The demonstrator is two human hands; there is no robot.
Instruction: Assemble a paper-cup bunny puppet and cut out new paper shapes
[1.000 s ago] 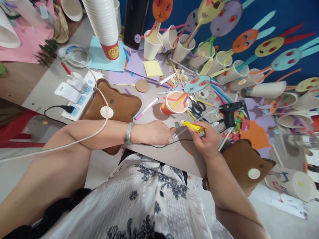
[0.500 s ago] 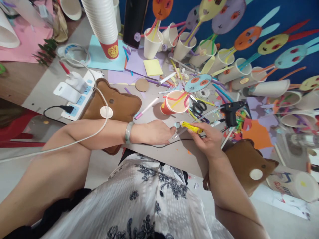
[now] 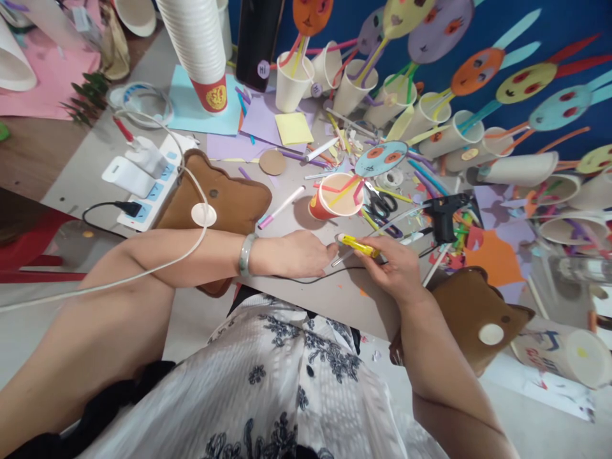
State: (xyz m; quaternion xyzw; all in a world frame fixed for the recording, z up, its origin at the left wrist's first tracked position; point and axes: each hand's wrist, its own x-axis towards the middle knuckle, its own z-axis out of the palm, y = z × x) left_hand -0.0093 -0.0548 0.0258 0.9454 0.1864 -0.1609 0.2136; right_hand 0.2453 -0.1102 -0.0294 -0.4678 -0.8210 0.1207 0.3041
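Observation:
My left hand (image 3: 306, 253) is over the table's front edge, fingers closed in a pinch. A small pale-blue paper piece at its fingertips is mostly hidden by the tip of a yellow pen-like tube (image 3: 359, 245). My right hand (image 3: 394, 264) grips this tube, pale tip toward the left fingers; its exact kind is unclear. Beneath lies a clear stick (image 3: 342, 258). Just beyond stands a red paper cup (image 3: 335, 207) with bent straws and a light-blue paper face (image 3: 381, 159). A white marker with a pink end (image 3: 282, 208) lies left of the cup.
Scissors (image 3: 382, 201) and a black glue gun (image 3: 444, 218) lie to the right among paper scraps. Straw figures in white cups (image 3: 293, 83) line the back. A power strip (image 3: 157, 185), a brown cushion-like piece (image 3: 224, 197) and a cup stack (image 3: 198, 44) are at left.
My right hand has shifted slightly left with the yellow tube, whose tip now covers the pale-blue piece near my left fingertips. My left hand stays in place.

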